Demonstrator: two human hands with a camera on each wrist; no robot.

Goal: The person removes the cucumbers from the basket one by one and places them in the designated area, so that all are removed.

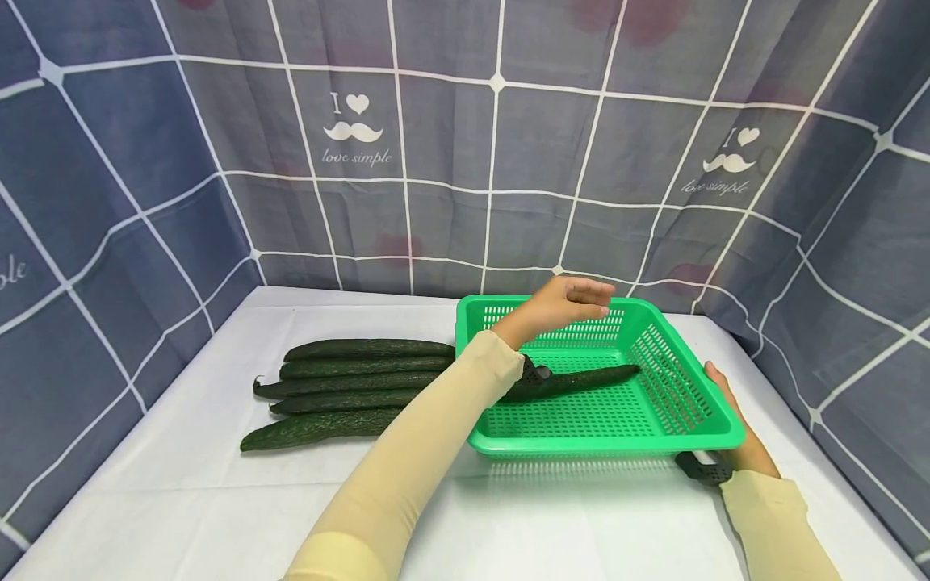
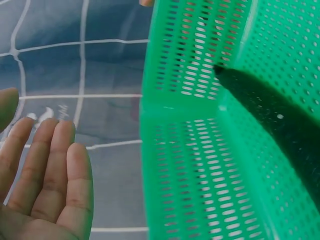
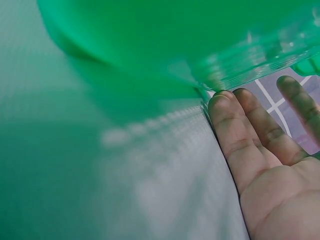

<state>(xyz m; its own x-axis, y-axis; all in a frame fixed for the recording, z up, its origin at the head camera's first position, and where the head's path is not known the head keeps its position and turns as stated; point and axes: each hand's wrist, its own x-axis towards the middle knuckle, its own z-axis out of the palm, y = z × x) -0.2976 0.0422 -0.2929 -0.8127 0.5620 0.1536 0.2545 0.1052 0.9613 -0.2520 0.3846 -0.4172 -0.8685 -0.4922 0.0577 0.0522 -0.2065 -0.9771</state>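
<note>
A green plastic basket [image 1: 617, 445] with slotted walls stands on the white-covered table, a dark green cucumber [image 1: 592, 380] lying inside. Above its back left part hovers my left hand [image 1: 559, 308], empty. In the left wrist view that hand's fingers [image 2: 52, 172] are loosely extended, apart from the basket wall. At the basket's right end is my right hand [image 1: 752, 450]. The right wrist view shows its fingers [image 3: 232, 120] nearly straight, their tips by the basket's underside; firm contact is hard to tell. Several more cucumbers [image 1: 327, 425] lie side by side left of the basket, partly hidden by my left forearm.
A grey-blue checked curtain [image 1: 443, 145] with white lines hangs behind the table and along both sides. White cloth [image 1: 182, 492] covers the tabletop. Each wrist carries a black strapped device [image 1: 705, 470].
</note>
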